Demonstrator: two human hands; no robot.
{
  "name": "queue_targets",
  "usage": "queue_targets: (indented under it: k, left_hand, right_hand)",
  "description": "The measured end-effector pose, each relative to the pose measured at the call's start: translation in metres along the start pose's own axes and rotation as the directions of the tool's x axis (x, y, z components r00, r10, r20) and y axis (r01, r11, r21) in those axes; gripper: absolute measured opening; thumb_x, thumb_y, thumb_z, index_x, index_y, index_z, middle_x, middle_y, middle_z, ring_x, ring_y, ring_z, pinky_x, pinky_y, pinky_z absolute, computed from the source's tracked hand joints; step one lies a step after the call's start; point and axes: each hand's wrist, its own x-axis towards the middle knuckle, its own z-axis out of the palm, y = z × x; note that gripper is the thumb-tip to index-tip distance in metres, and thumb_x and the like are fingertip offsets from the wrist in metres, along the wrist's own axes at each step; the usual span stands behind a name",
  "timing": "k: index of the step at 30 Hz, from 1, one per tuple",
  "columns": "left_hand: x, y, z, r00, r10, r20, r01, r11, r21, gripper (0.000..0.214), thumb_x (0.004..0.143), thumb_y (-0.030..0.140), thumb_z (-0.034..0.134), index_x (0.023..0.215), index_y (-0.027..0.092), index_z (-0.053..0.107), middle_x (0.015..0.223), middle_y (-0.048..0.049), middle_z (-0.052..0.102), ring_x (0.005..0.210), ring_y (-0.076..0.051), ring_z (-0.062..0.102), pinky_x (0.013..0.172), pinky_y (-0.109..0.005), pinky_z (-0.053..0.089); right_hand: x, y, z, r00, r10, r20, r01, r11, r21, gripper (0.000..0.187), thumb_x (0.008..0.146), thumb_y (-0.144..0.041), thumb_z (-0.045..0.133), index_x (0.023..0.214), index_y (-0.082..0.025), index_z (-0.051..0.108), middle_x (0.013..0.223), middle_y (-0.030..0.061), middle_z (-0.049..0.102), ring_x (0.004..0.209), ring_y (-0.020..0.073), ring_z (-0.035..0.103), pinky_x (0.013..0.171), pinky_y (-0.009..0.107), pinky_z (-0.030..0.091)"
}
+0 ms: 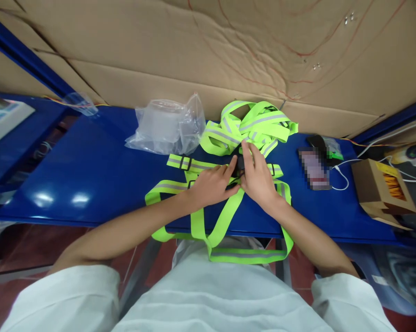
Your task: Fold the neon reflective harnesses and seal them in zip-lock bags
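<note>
A neon yellow-green reflective strap harness (225,221) with a grey stripe lies spread on the blue table, its lower loops hanging past the front edge. Over its middle, my left hand (213,183) presses thumb and forefinger against a small black plastic piece (240,164), perhaps a buckle. My right hand (258,177) closes on the same piece from the other side, fingers bent over it. The hands partly cover it, so its exact shape is hidden. Black strap sliders (185,163) show on the band to the left. Just beyond my fingers lies a heap of similar reflective straps (252,122).
A clear plastic bag (168,127) stands behind and left. To the right are a phone (314,169), a white cable (346,180) and an open cardboard box (381,189). A cardboard panel (142,46) rises along the back of the blue table (90,170).
</note>
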Motion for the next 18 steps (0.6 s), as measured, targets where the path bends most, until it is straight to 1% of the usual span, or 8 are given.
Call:
queue_targets:
  k: [2, 3, 7, 10, 12, 14, 16, 18]
  left_hand:
    - [0.002, -0.008, 0.002, 1.0, -0.004, -0.009, 0.003, 0.993, -0.12, 0.087, 0.1, 0.061, 0.05, 0.166, 0.011, 0.024, 0.123, -0.0187, 0.07, 0.103, -0.033, 0.07, 0.083, -0.042, 0.056]
    - [0.004, -0.013, 0.001, 0.999, -0.016, -0.029, 0.011, 0.986, -0.167, 0.091, 0.098, 0.066, 0.053, 0.166, 0.013, 0.024, 0.128, -0.0191, 0.067, 0.109, -0.034, 0.068, 0.089, -0.044, 0.055]
    - [0.01, -0.032, -0.012, 0.991, -0.078, -0.108, 0.041, 0.949, -0.312, 0.1, 0.081, 0.075, 0.072, 0.157, 0.019, 0.042, 0.142, -0.0205, 0.055, 0.133, -0.039, 0.054, 0.113, -0.055, 0.043]
    - [0.012, -0.038, -0.019, 0.998, -0.04, -0.041, 0.014, 0.864, -0.504, 0.102, 0.073, 0.074, 0.081, 0.152, 0.02, 0.046, 0.154, -0.0193, 0.047, 0.146, -0.038, 0.045, 0.123, -0.053, 0.036]
    - [0.011, -0.036, -0.019, 1.0, 0.006, 0.013, 0.003, 0.8, -0.599, 0.097, 0.075, 0.072, 0.08, 0.149, 0.019, 0.048, 0.153, -0.0182, 0.052, 0.143, -0.036, 0.051, 0.12, -0.05, 0.041]
    - [0.009, -0.033, -0.016, 1.0, 0.004, 0.018, 0.008, 0.771, -0.637, 0.079, 0.083, 0.064, 0.077, 0.142, 0.017, 0.053, 0.139, -0.016, 0.065, 0.128, -0.034, 0.063, 0.108, -0.046, 0.051]
    - [0.007, -0.029, -0.014, 1.0, -0.021, -0.004, 0.014, 0.761, -0.649, 0.052, 0.091, 0.054, 0.071, 0.127, 0.017, 0.063, 0.118, -0.0124, 0.074, 0.109, -0.031, 0.072, 0.093, -0.041, 0.057]
    - [0.007, -0.028, -0.016, 0.998, -0.052, -0.024, 0.019, 0.702, -0.712, 0.035, 0.094, 0.049, 0.066, 0.107, 0.017, 0.069, 0.1, -0.0092, 0.076, 0.095, -0.028, 0.074, 0.083, -0.038, 0.058]
  right_hand:
    - [0.0, 0.007, -0.005, 0.998, -0.043, -0.049, 0.048, 0.992, 0.113, 0.085, 0.094, -0.012, 0.04, 0.171, -0.023, 0.004, 0.164, 0.0165, 0.035, 0.155, 0.0335, 0.034, 0.12, 0.055, 0.044]
    - [0.0, 0.01, -0.007, 0.996, -0.05, -0.077, 0.061, 0.985, 0.162, 0.083, 0.096, -0.017, 0.043, 0.17, -0.025, 0.006, 0.164, 0.016, 0.036, 0.156, 0.0332, 0.033, 0.121, 0.055, 0.043]
    - [0.0, 0.019, -0.01, 0.986, 0.027, -0.164, 0.021, 0.959, 0.284, 0.077, 0.097, -0.033, 0.056, 0.165, -0.025, 0.021, 0.156, 0.0166, 0.046, 0.147, 0.0324, 0.045, 0.119, 0.054, 0.046]
    - [0.0, 0.02, -0.009, 0.984, 0.079, -0.159, -0.022, 0.942, 0.334, 0.076, 0.094, -0.034, 0.06, 0.162, -0.026, 0.027, 0.153, 0.0158, 0.049, 0.144, 0.0315, 0.049, 0.116, 0.052, 0.048]
    - [0.0, 0.018, -0.009, 0.981, 0.102, -0.163, -0.036, 0.931, 0.364, 0.074, 0.093, -0.034, 0.061, 0.16, -0.026, 0.032, 0.154, 0.0152, 0.049, 0.144, 0.0314, 0.049, 0.117, 0.051, 0.047]
    - [0.0, 0.017, -0.01, 0.98, 0.109, -0.167, -0.031, 0.911, 0.411, 0.072, 0.092, -0.033, 0.062, 0.159, -0.025, 0.036, 0.154, 0.0151, 0.048, 0.145, 0.0308, 0.048, 0.118, 0.051, 0.046]
    - [0.0, 0.016, -0.012, 0.989, 0.076, -0.128, -0.003, 0.87, 0.492, 0.074, 0.092, -0.034, 0.063, 0.16, -0.025, 0.035, 0.156, 0.0148, 0.047, 0.147, 0.0302, 0.046, 0.12, 0.051, 0.044]
    - [0.001, 0.017, -0.014, 0.999, 0.015, -0.039, 0.013, 0.776, 0.631, 0.085, 0.091, -0.041, 0.069, 0.164, -0.027, 0.028, 0.161, 0.0139, 0.043, 0.15, 0.0304, 0.043, 0.122, 0.05, 0.042]
